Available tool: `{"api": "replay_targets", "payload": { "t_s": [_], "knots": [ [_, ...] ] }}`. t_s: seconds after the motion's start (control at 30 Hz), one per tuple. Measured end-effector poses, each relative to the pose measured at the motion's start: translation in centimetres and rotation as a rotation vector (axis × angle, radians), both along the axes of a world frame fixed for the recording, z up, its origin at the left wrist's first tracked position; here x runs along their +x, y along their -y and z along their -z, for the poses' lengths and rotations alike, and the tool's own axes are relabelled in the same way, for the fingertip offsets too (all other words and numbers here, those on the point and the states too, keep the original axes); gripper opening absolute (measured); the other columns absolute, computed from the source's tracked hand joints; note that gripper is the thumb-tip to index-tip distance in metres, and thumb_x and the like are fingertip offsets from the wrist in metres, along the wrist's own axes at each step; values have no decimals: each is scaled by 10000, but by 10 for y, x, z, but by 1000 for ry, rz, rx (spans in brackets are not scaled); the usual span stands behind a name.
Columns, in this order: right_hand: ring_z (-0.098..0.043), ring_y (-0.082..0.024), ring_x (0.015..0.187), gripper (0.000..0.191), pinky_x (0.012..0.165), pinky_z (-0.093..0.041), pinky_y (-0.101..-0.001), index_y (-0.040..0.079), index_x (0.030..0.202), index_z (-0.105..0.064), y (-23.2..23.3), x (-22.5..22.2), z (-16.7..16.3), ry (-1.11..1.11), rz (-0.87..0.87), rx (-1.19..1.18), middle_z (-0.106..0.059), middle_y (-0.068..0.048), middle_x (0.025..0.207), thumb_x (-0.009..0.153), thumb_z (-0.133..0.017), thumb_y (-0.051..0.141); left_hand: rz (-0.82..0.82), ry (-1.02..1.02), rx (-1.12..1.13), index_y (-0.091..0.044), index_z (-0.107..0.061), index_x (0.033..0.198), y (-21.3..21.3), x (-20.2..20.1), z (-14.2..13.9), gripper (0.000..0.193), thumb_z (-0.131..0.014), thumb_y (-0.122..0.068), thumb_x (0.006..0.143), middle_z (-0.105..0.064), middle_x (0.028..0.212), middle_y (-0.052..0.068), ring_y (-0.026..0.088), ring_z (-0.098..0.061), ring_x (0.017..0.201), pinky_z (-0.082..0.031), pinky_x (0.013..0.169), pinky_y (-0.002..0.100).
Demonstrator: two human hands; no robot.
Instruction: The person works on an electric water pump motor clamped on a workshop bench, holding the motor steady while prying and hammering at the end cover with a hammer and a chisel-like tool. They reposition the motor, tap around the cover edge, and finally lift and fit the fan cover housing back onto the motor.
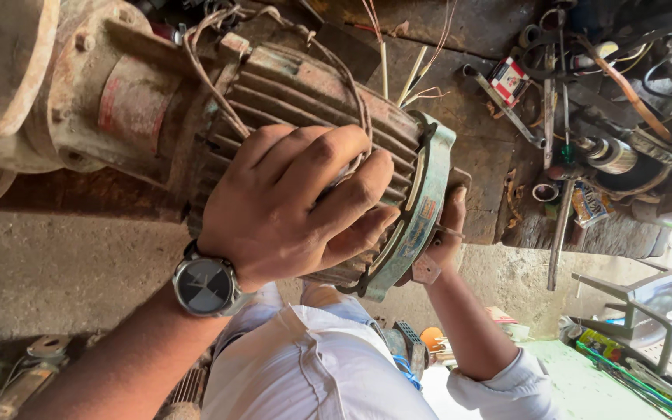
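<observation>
Old finned electric motor [305,101], rust-stained, lying on its side along the edge of the dark wooden surface [484,148], coupled at the far left to a corroded pump housing [33,85]. Greenish end ring [421,210] on the motor's near end, paint flaking. Bundle of brownish wires [204,70] loops over the top of the fins.

Left hand [297,202] lies over the finned body near the end ring, palm down, grip spread and wrapped across the fins, fingertips reaching the ring's edge. Wristwatch [205,286] with a dark face on that wrist.

Right hand [445,233] comes up from below, behind the end ring; mostly hidden by it. Grip appears curled against the ring's back and a small rusty metal tab [426,269], but whether it pinches anything I cannot tell.

Person's white shirt [313,365] fills the lower centre.

On the surface to the right: a clutter of hand tools, screwdrivers [560,233], a wrench [507,109], small metal rings [544,191], a small red-and-white box [509,79], cables. Concrete floor [64,264] beneath, with scrap parts at lower left.
</observation>
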State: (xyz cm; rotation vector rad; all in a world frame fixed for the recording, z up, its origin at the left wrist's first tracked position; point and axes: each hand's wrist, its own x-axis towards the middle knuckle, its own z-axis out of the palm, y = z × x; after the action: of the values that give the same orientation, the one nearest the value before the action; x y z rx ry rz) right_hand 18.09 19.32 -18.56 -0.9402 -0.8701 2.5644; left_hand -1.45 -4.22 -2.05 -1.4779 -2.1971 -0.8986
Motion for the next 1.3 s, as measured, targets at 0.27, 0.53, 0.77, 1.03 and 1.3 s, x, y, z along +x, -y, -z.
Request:
{"api": "replay_targets", "payload": {
  "t_s": [0.27, 0.53, 0.77, 1.03, 1.3],
  "knots": [
    [-669, -165, 998, 542, 863, -564, -330, 82, 1294, -627, 0, -2, -4, 11, -44, 98, -694, -67, 1132, 1101, -466, 562, 1, 17, -1, -115, -600, 1337, 1, 1, 2, 380, -655, -437, 1141, -618, 1262, 72, 214, -678, 1066, -500, 924, 391],
    [-667, -177, 1116, 563, 972, -551, -365, 108, 1359, -595, 9, -23, -14, 2, -31, 65, -691, -55, 1232, 1038, -475, 555, -1, -5, -20, -157, -569, 1356, 1, 1, 11, 414, -610, -492, 1116, -623, 1296, 84, 255, -660, 1133, -491, 910, 413],
    [-651, -246, 1062, 576, 886, -575, -383, 74, 1336, -588, 16, -37, -37, 132, -100, -56, -646, -120, 1219, 1063, -506, 574, 7, -200, 90, -195, -577, 1349, -5, 16, -8, 408, -602, -500, 1079, -566, 1412, 99, 256, -540, 1327, -404, 1081, 474],
    [-650, -243, 1191, 495, 983, -559, -395, 171, 1358, -576, 23, -46, -49, 104, -103, 3, -649, -78, 1323, 1011, -442, 498, 232, -20, -151, -127, -635, 1259, -70, 62, -2, 423, -661, -394, 932, -628, 1330, 93, 287, -535, 1340, -356, 1169, 471],
    [-631, -289, 1230, 569, 1038, -520, -447, 182, 1393, -540, 31, -42, -55, 7, -134, -131, -629, -105, 1355, 1010, -370, 566, 261, 105, -240, -125, -715, 1062, -77, 62, -3, 251, -660, -278, 872, -638, 1337, 92, 283, -520, 1337, -320, 1163, 479]
  ]
}}
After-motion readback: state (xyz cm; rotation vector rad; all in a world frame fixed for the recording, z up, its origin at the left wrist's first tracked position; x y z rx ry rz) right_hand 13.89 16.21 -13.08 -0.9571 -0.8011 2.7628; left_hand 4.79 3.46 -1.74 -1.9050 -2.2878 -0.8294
